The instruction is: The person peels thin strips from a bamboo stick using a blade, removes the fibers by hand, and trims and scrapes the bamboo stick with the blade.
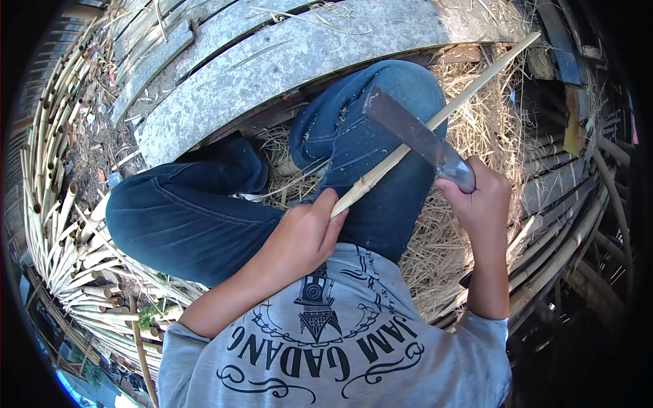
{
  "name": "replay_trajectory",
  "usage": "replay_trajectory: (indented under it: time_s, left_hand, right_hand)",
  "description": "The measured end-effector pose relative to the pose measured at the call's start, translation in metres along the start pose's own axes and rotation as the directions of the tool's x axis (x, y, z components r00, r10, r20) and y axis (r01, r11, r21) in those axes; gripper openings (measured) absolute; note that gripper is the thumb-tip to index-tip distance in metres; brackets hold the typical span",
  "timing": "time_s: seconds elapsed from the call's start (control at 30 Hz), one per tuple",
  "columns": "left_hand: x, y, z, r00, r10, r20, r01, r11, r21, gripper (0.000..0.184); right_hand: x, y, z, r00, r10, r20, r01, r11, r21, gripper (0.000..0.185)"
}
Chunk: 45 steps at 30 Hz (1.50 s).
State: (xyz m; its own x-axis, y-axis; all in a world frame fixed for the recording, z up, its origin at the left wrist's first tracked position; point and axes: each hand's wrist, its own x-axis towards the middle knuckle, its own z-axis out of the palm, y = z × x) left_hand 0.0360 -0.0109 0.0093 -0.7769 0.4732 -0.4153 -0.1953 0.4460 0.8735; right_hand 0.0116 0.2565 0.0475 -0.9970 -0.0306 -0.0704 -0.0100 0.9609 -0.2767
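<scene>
Across the top of the head view, worn grey planks [272,75] lie side by side with dark gaps between them. Pale shavings [442,245] litter the ground about the seated person's jeans [197,211], thickest on the right; cut bamboo poles [51,224] fan along the left edge. A slender wooden strip [388,166] slants over the right thigh, its far end reaching past the knee. The left hand [309,228] has its fingers curled firmly round the strip's near end; the right hand [479,194] is closed round the handle of a broad dark blade [405,126], which crosses over the strip. Whether its edge touches the wood, I cannot tell. The strip's near tip is hidden in the left fist, and the lower right corner is too dark to make out
</scene>
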Motion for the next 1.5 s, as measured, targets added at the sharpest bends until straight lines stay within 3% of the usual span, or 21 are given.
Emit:
replay_trajectory:
  time_s: [0.03, 0.07, 0.13, 0.3, 0.4, 0.43, 0.53, 0.6, 0.67, 0.73, 0.77, 0.8, 0.83, 0.9, 1.03, 1.13, 1.2, 1.3, 1.33, 1.43, 1.5]
  left_hand:
    - [0.0, 0.0, 0.0, 1.0, 0.003, -0.018, -0.003, 1.0, 0.004, 0.015]
    - [0.0, -0.001, 0.001, 0.999, 0.01, -0.031, -0.01, 1.0, 0.006, 0.015]
    - [0.0, 0.002, -0.002, 1.0, 0.005, -0.008, -0.005, 1.0, -0.008, 0.015]
    - [0.002, -0.002, -0.001, 1.0, -0.021, 0.007, 0.021, 1.0, -0.012, 0.017]
    - [-0.003, -0.005, 0.003, 1.0, 0.001, -0.028, -0.001, 1.0, 0.001, 0.018]
    - [-0.002, 0.0, 0.001, 1.0, -0.012, -0.015, 0.012, 1.0, 0.001, 0.018]
    - [0.0, 0.003, 0.0, 0.998, -0.058, 0.021, 0.058, 0.998, -0.026, 0.017]
    - [0.0, -0.005, 0.004, 0.995, 0.044, -0.091, -0.034, 0.993, 0.11, 0.015]
    - [0.0, -0.004, 0.001, 0.997, 0.025, -0.067, -0.019, 0.995, 0.099, 0.014]
    - [-0.002, -0.004, 0.003, 0.999, 0.01, -0.046, -0.006, 0.997, 0.073, 0.014]
    - [-0.002, -0.004, 0.004, 0.999, 0.015, -0.045, -0.011, 0.997, 0.073, 0.013]
    - [-0.002, -0.004, 0.004, 0.999, 0.019, -0.048, -0.015, 0.997, 0.078, 0.013]
    - [-0.001, -0.005, 0.004, 0.998, 0.022, -0.056, -0.018, 0.996, 0.086, 0.013]
    - [-0.001, -0.006, 0.005, 0.996, 0.045, -0.079, -0.037, 0.995, 0.095, 0.013]
    - [-0.001, 0.003, 0.002, 0.999, -0.002, -0.054, 0.005, 0.999, 0.053, 0.014]
    - [0.0, 0.002, 0.001, 0.999, -0.022, -0.033, 0.024, 0.999, 0.037, 0.012]
    - [0.0, -0.003, 0.004, 0.998, 0.019, -0.055, -0.015, 0.996, 0.086, 0.011]
    - [0.001, -0.004, 0.007, 0.995, 0.046, -0.089, -0.039, 0.996, 0.081, 0.014]
    - [0.001, -0.003, 0.006, 0.996, 0.049, -0.071, -0.042, 0.995, 0.088, 0.014]
    - [-0.001, 0.003, 0.004, 0.998, 0.021, -0.057, -0.017, 0.997, 0.08, 0.015]
    - [-0.003, -0.004, 0.008, 0.996, 0.046, -0.079, -0.038, 0.994, 0.104, 0.015]
  right_hand:
    - [-0.007, -0.012, 0.005, 0.99, -0.106, 0.093, 0.105, 0.994, 0.015, 0.064]
    - [-0.011, -0.013, 0.016, 0.979, -0.188, 0.075, 0.189, 0.982, 0.002, 0.068]
    - [-0.003, 0.015, 0.018, 1.0, -0.01, 0.008, 0.009, 0.995, 0.102, 0.07]
    - [-0.002, 0.009, 0.019, 0.994, 0.105, 0.026, -0.109, 0.974, 0.199, 0.071]
    - [-0.01, 0.015, 0.017, 0.997, -0.079, 0.002, 0.079, 0.996, 0.041, 0.068]
    - [-0.005, 0.033, 0.02, 1.0, 0.006, -0.022, -0.003, 0.99, 0.14, 0.067]
    - [-0.005, 0.012, 0.019, 0.998, 0.055, -0.006, -0.054, 0.993, 0.109, 0.069]
    - [-0.011, -0.009, 0.013, 0.993, -0.11, 0.043, 0.109, 0.994, 0.01, 0.066]
    - [-0.005, 0.005, 0.009, 0.991, -0.135, 0.005, 0.136, 0.99, -0.029, 0.063]
    - [0.011, 0.026, 0.006, 0.944, 0.324, -0.062, -0.315, 0.941, 0.123, 0.063]
    - [0.016, 0.025, -0.001, 0.92, 0.382, -0.088, -0.361, 0.913, 0.189, 0.063]
    - [0.015, 0.02, -0.002, 0.924, 0.371, -0.093, -0.349, 0.917, 0.191, 0.063]
    - [0.008, 0.01, 0.0, 0.987, 0.145, -0.075, -0.14, 0.988, 0.071, 0.063]
    - [-0.004, -0.007, 0.006, 0.973, -0.22, 0.062, 0.224, 0.972, -0.064, 0.065]
    - [0.022, 0.041, 0.01, 0.993, -0.087, -0.075, 0.092, 0.994, 0.062, 0.067]
    - [0.016, 0.024, 0.008, 1.0, -0.014, -0.023, 0.015, 0.999, 0.05, 0.067]
    - [0.006, 0.015, 0.006, 0.993, -0.055, -0.102, 0.053, 0.998, -0.016, 0.066]
    - [-0.009, -0.009, 0.007, 0.964, -0.251, 0.091, 0.259, 0.962, -0.085, 0.064]
    - [-0.008, -0.003, 0.008, 0.969, -0.233, 0.086, 0.24, 0.967, -0.082, 0.064]
    - [0.015, 0.025, 0.001, 0.983, 0.157, -0.093, -0.153, 0.987, 0.052, 0.063]
    - [0.012, 0.011, 0.0, 0.996, 0.072, -0.06, -0.071, 0.997, 0.021, 0.063]
